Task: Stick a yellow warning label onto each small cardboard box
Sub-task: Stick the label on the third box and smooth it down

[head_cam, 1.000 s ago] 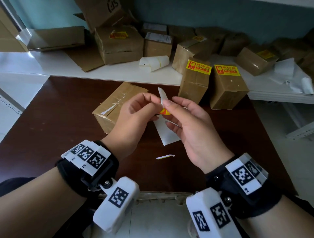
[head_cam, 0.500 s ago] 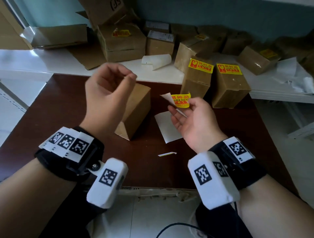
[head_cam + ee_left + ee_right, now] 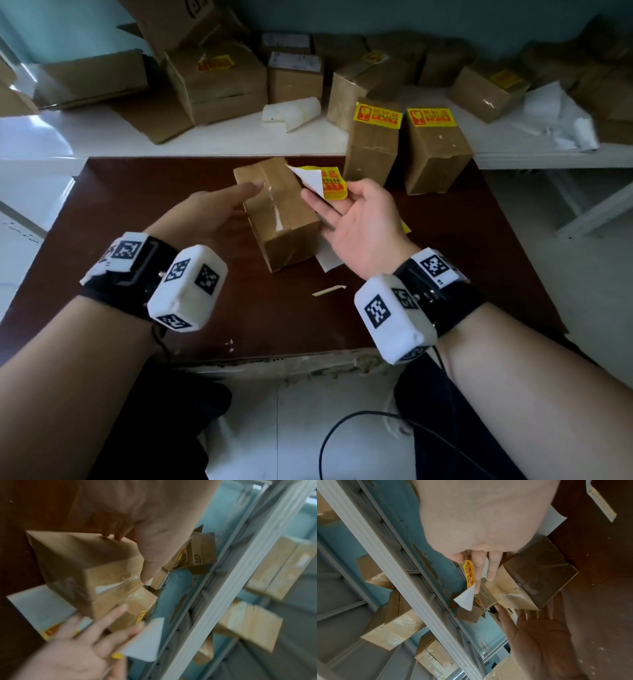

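your right hand (image 3: 359, 222) pinches the yellow warning label (image 3: 331, 183), white backing corner peeled, just right of the small brown cardboard box (image 3: 277, 212) | your left hand (image 3: 212, 212) has straight fingers on the box's left side | box lies flat, long axis running away from you

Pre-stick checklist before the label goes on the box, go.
1. Yellow label held in right hand: ok.
2. Backing fully off: not ok, a white corner is still folded over the label.
3. Unlabelled box lying flat on brown table: ok.
4. Left hand steadying box: ok, straight fingers touch its side and top.
5. Box top free of any label: ok, only tape.
6. Adhesive side facing box: cannot tell.
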The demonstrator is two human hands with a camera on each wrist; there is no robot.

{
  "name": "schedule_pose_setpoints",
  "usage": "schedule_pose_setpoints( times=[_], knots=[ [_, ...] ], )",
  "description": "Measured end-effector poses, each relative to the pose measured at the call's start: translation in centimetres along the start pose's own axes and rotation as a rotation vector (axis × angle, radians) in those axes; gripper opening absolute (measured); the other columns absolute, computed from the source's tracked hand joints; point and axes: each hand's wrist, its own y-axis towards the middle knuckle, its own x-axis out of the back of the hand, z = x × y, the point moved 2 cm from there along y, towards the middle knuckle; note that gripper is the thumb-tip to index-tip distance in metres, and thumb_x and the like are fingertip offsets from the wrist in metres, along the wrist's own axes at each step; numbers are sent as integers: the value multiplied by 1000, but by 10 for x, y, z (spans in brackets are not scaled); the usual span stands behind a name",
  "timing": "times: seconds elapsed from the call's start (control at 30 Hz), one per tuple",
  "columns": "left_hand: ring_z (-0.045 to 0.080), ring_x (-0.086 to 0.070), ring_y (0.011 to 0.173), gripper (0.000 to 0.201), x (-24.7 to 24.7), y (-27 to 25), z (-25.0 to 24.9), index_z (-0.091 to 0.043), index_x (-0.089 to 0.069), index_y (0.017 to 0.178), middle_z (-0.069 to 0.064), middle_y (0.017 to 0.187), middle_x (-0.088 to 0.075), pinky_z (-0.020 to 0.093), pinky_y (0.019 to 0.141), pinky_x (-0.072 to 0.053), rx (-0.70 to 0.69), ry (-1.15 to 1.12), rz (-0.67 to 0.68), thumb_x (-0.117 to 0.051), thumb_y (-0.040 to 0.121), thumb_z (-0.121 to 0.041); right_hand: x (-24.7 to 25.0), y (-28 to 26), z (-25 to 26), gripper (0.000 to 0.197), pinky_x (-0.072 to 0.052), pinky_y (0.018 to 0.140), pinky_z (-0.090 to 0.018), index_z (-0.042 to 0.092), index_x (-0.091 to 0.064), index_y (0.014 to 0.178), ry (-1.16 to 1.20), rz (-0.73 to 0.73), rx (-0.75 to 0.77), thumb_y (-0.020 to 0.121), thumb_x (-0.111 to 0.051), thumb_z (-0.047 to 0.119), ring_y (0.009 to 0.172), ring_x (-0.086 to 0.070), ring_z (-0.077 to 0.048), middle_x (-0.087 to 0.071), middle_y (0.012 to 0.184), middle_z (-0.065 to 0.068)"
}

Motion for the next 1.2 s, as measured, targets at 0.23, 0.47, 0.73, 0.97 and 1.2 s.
schedule_pose_setpoints(
  times=[0.23, 0.47, 0.73, 0.97, 1.2],
  knots=[
    [32, -84, 91, 64, -39, -20, 18, 0, -53, 149, 19, 112, -83, 56, 69, -68, -4, -4, 79, -83, 97, -23, 6, -6, 14, 49, -42, 120, -54, 10, -63, 147, -19, -60, 21, 110, -37, 31, 121, -78, -31, -81, 127, -11],
    [25, -85, 87, 82, -52, -29, 24, -11, -43, 158, 15, 127, -77, 44, 62, -68, -52, 95, 60, -89, 92, -28, 29, -11, 27, 56, -36, 120, -62, 17, -65, 143, -68, -110, -30, 107, -45, 55, 110, -82, -28, -85, 114, -7],
    [13, -75, 107, 60, -50, -42, 11, -16, -70, 129, 1, 121, -77, 32, 87, -63, -593, 112, -194, -79, 93, -62, 24, -15, 27, 10, -43, 84, -29, 23, -78, 108, -256, -159, 256, 104, -69, 26, 100, -80, -6, -86, 104, 4],
    [20, -74, 97, 62, -62, -50, 12, -8, -71, 126, 11, 110, -77, 38, 87, -60, -619, -145, 93, -93, 81, -44, 11, -28, 17, 21, -60, 89, -21, 7, -77, 120, -495, 141, 569, 101, -74, 1, 97, -77, -9, -84, 107, -6],
    [19, -80, 90, 34, -61, -42, 15, 0, -68, 125, 14, 103, -82, 30, 78, -65, -542, -144, 96, -83, 95, -6, 9, -27, 12, 22, -60, 104, -32, 16, -79, 117, -479, 200, 591, 105, -69, 1, 105, -76, -12, -84, 108, -1]
  ],
)
